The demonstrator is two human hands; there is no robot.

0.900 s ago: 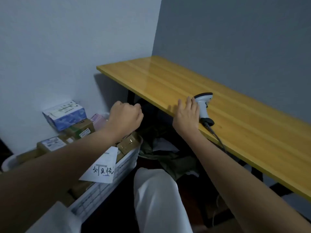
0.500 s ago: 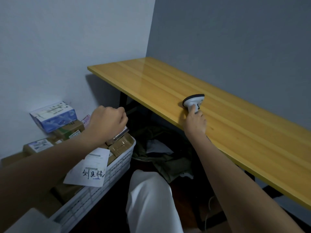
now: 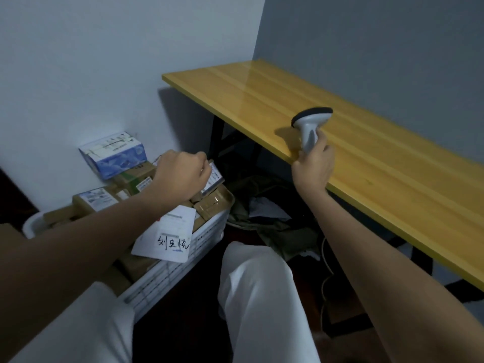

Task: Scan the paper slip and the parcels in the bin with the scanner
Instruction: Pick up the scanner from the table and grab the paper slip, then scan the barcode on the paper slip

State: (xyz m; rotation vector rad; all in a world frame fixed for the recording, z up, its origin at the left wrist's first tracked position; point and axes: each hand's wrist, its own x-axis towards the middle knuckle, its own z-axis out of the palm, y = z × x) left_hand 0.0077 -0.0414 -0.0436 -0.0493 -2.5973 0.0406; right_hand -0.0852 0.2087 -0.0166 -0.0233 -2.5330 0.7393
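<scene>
The person's two forearms are bare from the lower frame edges up to the wrists, with no sleeve, watch or ring visible on the left hand [image 3: 180, 176] or the right hand [image 3: 313, 166]. Both legs are covered by loose white fabric trousers [image 3: 262, 297], softly creased over the knees.

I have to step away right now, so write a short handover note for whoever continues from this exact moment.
Right hand: closed around the handle of the scanner, held at the near edge of the yellow table, head pointing away.
Left hand: fisted over the bin; what it grips is hidden.
Paper slip: under the left forearm, draped over the bin's rim, handwriting up.
Parcels: piled in the bin, blue-and-white box on top.
Done: scanner picked up.
Left: scan the slip, then every parcel.
</scene>
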